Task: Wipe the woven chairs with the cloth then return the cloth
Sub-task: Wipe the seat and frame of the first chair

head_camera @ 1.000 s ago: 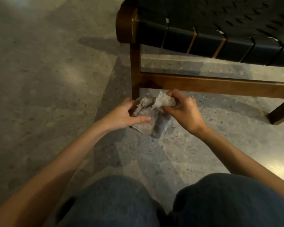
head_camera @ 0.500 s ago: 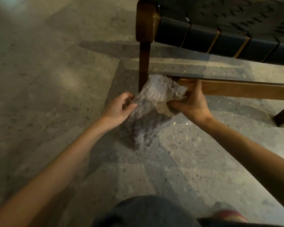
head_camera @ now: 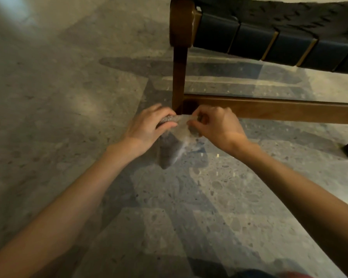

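Soft, light, floppy cloth (head_camera: pixel 170 149), pinched along its top edge by left hand (head_camera: pixel 147 127) and right hand (head_camera: pixel 215 125), best gripped bunched before meeting the woven chair (head_camera: pixel 269 41).

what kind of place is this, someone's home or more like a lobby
Hard to say for sure; probably an indoor lounge, lobby or living area. The polished speckled stone floor and a wooden chair with a dark woven strap seat suggest it.
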